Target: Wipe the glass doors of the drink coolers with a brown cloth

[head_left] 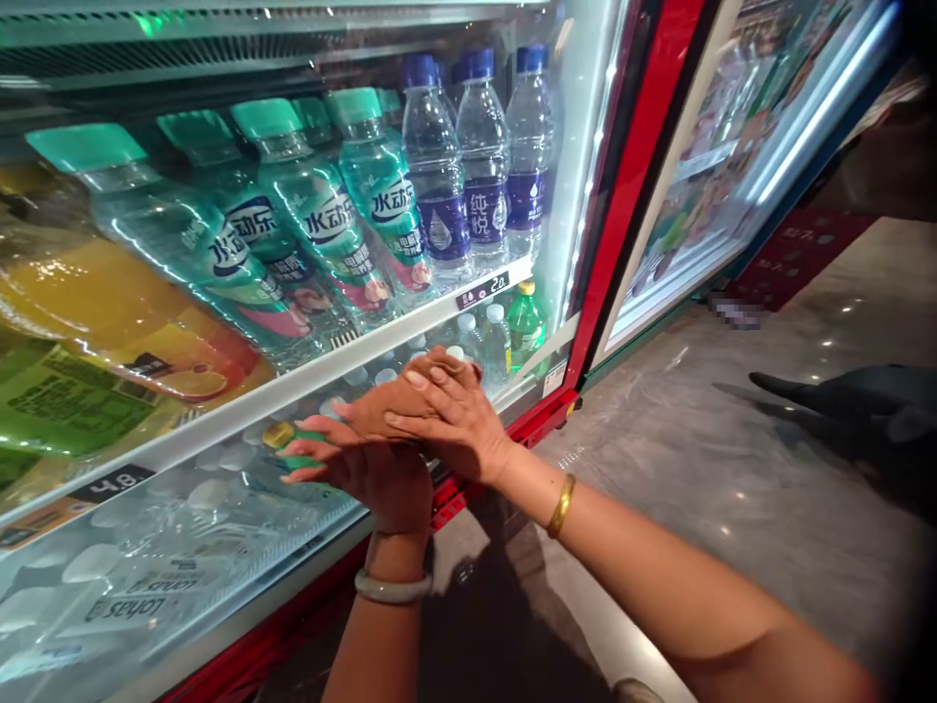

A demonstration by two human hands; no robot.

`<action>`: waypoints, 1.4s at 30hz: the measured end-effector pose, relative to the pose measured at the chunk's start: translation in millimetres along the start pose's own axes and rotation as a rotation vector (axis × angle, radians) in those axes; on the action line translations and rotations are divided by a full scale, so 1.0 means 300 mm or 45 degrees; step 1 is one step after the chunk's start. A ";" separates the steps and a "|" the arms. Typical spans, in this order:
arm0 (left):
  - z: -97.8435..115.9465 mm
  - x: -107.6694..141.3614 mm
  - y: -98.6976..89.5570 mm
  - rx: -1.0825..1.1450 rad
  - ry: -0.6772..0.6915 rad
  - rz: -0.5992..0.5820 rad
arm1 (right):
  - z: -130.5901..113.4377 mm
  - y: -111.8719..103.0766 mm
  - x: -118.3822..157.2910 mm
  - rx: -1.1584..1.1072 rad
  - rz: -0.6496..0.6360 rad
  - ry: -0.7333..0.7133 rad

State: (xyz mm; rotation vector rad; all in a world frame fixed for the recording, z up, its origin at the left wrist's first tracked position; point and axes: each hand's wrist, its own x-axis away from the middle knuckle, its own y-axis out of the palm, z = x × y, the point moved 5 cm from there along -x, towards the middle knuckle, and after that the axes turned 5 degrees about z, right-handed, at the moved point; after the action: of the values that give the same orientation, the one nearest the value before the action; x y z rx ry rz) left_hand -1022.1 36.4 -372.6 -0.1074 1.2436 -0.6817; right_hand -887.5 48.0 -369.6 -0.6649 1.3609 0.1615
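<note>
My left hand (358,474), with a pale bangle (393,587) on its wrist, has its fingers stretched and spread to the left. My right hand (465,420), wearing a gold bangle (561,506), lies flat with extended fingers over a brown, skin-toned shape (387,405). I cannot tell whether that shape is part of my left hand or a reflection in the glass. Both hands are close together in front of the cooler's lower shelf. Past my left fingertips shows a yellow-capped green bottle (278,436), partly hidden.
Teal-capped drink bottles (322,210) and blue-capped water bottles (483,166) line the shelf (381,327) above. Large orange drink bottles (139,293) stand left, white-capped bottles below. A red cooler frame (636,186) separates a second lit cooler (695,166). Shiny grey floor (680,459) extends right.
</note>
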 end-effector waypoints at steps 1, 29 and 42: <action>0.007 -0.001 0.006 -0.029 0.018 0.004 | 0.035 -0.013 0.023 -0.019 0.001 0.043; 0.330 0.019 0.206 0.054 0.466 -0.435 | 0.403 -0.126 0.117 0.063 0.223 0.742; 0.422 0.162 0.392 0.077 0.638 -0.666 | 0.480 -0.050 0.334 0.038 0.215 1.197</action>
State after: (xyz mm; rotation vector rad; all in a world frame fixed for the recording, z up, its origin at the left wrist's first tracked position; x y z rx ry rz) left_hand -852.1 68.8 -420.3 -0.2259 1.6938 -1.2512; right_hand -735.1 85.2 -450.0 -0.6178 2.3192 -0.0550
